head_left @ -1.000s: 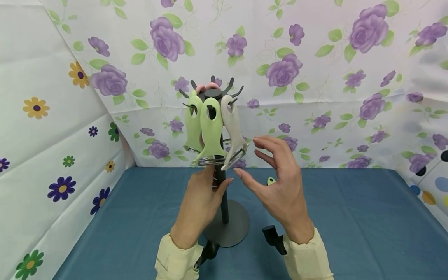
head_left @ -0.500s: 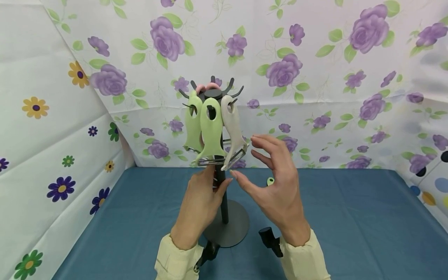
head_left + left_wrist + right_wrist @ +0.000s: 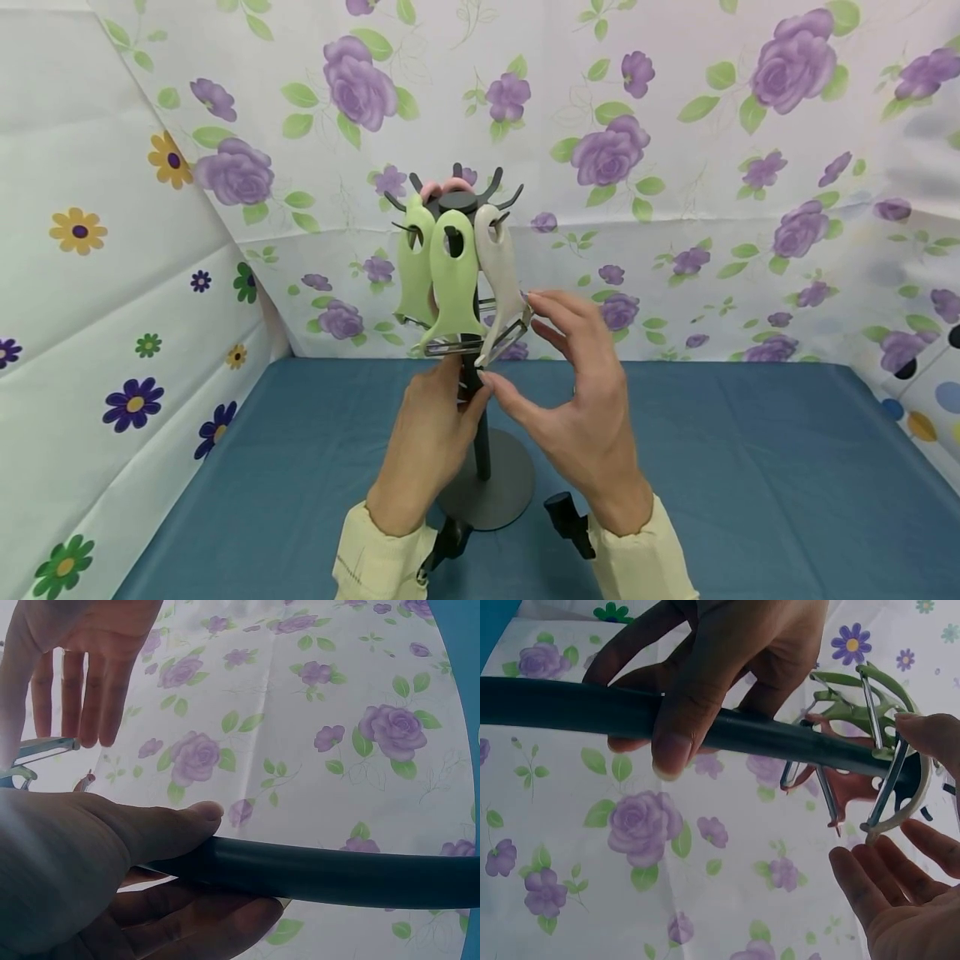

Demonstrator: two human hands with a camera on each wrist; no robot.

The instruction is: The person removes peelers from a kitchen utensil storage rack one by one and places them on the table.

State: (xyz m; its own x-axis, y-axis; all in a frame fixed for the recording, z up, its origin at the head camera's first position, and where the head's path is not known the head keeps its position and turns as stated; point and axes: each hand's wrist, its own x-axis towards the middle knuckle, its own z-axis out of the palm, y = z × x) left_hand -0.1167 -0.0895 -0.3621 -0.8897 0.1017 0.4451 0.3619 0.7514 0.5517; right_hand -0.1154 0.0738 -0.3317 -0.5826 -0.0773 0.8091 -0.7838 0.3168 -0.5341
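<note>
Right grip [image 3: 585,408] has closed in on the white Y-peeler [image 3: 497,265], bringing it within grasp.
The peeler hangs right-front on the hook stand [image 3: 482,454]; the right grip, spread wide, straddles its blade end, no firm hold visible. Left grip [image 3: 429,442] wraps the stand's post.

This is a tabletop booth: flowered sheets [image 3: 570,196] wall in a blue-covered table [image 3: 735,467]
</note>
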